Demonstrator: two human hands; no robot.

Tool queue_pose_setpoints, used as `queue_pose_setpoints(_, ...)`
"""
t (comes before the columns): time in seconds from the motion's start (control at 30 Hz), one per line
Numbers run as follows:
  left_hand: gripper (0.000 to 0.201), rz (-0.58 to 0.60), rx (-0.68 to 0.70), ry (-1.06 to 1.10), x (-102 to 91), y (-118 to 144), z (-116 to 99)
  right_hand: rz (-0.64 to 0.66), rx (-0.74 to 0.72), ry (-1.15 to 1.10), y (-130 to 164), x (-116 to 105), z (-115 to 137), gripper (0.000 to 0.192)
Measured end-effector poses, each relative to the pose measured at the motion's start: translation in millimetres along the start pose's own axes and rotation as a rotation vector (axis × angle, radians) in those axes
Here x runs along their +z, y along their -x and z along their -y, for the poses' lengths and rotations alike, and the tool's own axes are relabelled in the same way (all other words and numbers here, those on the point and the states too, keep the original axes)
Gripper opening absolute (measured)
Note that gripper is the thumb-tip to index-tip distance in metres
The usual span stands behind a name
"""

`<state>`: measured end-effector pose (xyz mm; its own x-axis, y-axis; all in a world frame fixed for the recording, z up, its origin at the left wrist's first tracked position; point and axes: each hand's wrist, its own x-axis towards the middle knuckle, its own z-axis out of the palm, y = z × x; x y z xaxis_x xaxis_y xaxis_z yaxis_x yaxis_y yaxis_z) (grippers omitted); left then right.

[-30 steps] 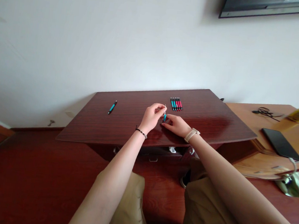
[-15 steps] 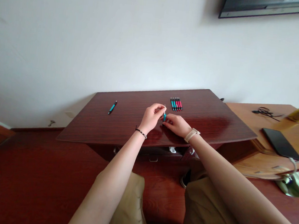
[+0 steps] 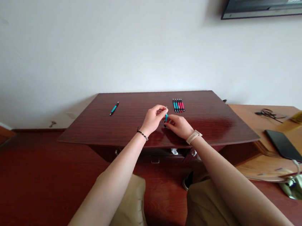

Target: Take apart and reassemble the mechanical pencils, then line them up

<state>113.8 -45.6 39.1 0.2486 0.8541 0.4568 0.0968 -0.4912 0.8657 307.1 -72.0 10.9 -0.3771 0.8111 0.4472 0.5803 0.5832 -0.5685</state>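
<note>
Teal-and-black slim pen (image 3: 166, 118), one, stands roughly upright between two bare hands at the dark red-brown wooden bench (image 3: 93, 125); whether its foot touches the surface I cannot tell. The left grip (image 3: 152, 119) pinches the thin pale piece (image 3: 166, 109) at its twelve o'clock end, and the right grip (image 3: 180, 126) is closed on its body from three o'clock. One teal-and-black loose pen (image 3: 114, 108) lies at nine o'clock, well apart. Near one o'clock, seemingly six teal or red pens (image 3: 178, 105) lie side by side
</note>
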Motion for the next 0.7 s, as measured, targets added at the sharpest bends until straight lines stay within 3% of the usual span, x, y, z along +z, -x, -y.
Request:
queue_pose_setpoints(0.33, 0.027, 0.187, -0.109, 0.107, -9.4, 13.5, -14.3, 0.001, -0.035, -0.038, -0.3, 9.6, 10.9, 0.009)
queue_pose_setpoints(0.53, 0.034, 0.155, -0.106, 0.17, -23.7, 15.2, -14.8, -0.035, 0.035, -0.077, -10.2, 17.6, 12.1, 0.013)
queue_pose_setpoints(0.7, 0.033, 0.13, -0.152, 0.19, -33.5, 13.9, -13.7, -0.043, -0.053, -0.089, -18.8, 21.5, 13.7, 0.014)
